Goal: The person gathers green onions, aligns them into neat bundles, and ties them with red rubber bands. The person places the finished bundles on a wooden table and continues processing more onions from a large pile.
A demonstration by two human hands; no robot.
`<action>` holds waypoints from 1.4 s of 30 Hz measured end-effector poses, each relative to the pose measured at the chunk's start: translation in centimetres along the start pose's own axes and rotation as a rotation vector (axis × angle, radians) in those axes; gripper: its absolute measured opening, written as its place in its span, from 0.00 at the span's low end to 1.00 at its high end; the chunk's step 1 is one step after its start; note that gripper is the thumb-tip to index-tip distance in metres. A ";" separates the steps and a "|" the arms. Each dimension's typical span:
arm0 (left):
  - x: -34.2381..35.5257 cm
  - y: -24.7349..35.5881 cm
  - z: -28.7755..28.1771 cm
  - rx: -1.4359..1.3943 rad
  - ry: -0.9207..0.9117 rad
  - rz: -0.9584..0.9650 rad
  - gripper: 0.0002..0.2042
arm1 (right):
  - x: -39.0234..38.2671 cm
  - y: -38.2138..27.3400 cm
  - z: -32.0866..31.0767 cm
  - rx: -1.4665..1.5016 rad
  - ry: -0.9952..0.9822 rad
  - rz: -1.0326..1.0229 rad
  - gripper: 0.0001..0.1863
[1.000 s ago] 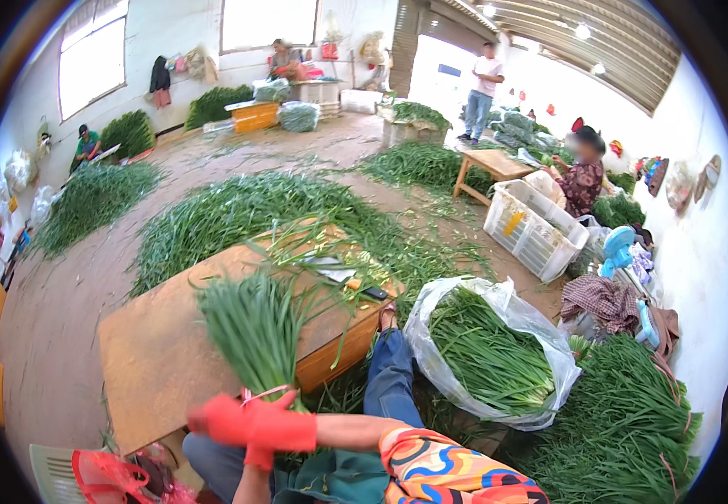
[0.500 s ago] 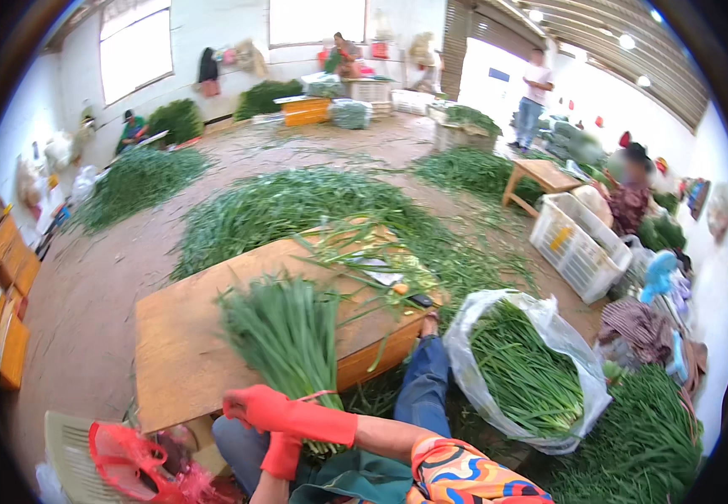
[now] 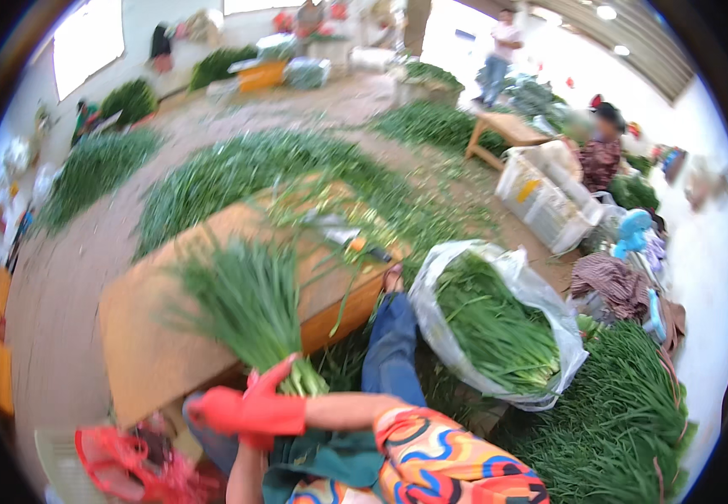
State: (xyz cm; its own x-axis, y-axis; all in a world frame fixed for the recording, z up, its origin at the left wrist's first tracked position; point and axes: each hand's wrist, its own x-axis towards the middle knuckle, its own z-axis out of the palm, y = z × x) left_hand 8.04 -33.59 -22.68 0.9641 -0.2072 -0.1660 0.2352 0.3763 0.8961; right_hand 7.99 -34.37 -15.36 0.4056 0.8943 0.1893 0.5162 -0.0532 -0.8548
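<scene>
A bunch of garlic chives [image 3: 259,307] leans over the near edge of a low wooden table [image 3: 141,319], leaf tips away from me, pale stem ends [image 3: 303,380] near my lap. Both hands wear red rubber gloves. My left hand [image 3: 268,380] comes up from below and grips the lower stems, its wrist hidden behind the other glove. My right hand [image 3: 233,412] crosses over it just below the bunch, pointing left; motion smears its fingers. On the table's far right corner lie a knife [image 3: 364,246] and scattered trimmings.
At my right an open clear plastic bag [image 3: 570,361] holds chives, with a large chive heap [image 3: 607,412] beside it. Another heap [image 3: 238,181] lies beyond the table. A white crate [image 3: 540,202] and a seated person [image 3: 603,151] are farther right. Red netting [image 3: 116,466] hangs at lower left.
The whole view has shifted, moving the scene left and upward. My right hand has drawn leftward from the stems, its fingers now blurred. A pink tie seen across the stems earlier no longer shows.
</scene>
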 end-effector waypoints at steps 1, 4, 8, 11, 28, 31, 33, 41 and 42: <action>0.6 -1.3 -0.9 -0.068 -0.101 0.005 0.20 | -1.9 -1.2 -3.4 0.049 0.053 -0.020 0.07; -2.0 -1.0 -2.6 -0.217 0.234 0.122 0.19 | -5.1 -1.1 -10.3 0.230 0.374 -0.108 0.10; -1.8 0.1 -1.0 -0.460 0.075 -0.111 0.18 | -14.0 9.8 -14.8 0.400 0.629 0.565 0.22; -1.6 0.3 -1.7 -0.428 0.023 -0.106 0.20 | -14.9 16.5 -11.3 1.003 0.311 0.950 0.44; 4.7 19.9 -0.2 0.338 0.169 0.702 0.45 | 0.5 0.4 -23.2 0.524 0.407 -0.149 0.41; 7.4 18.2 -2.8 0.569 0.208 0.696 0.44 | 2.0 1.4 -23.7 0.370 0.335 -0.024 0.34; 7.9 17.6 -1.9 0.575 0.281 0.612 0.34 | 2.5 -1.5 -21.9 0.102 0.358 0.347 0.33; 9.6 16.8 -2.1 0.375 0.536 0.713 0.19 | 5.8 4.5 -20.6 0.409 0.507 0.080 0.26; 9.5 18.9 -1.4 0.481 0.535 0.680 0.19 | 6.3 4.5 -21.2 0.095 0.549 -0.012 0.25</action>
State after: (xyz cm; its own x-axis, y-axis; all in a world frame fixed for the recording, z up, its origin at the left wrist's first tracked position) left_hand 21.86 -27.19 -7.92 0.8319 0.3969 0.3878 -0.3496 -0.1679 0.9217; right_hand 28.83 -38.38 -7.77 0.7468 0.5304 0.4013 0.4633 0.0181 -0.8860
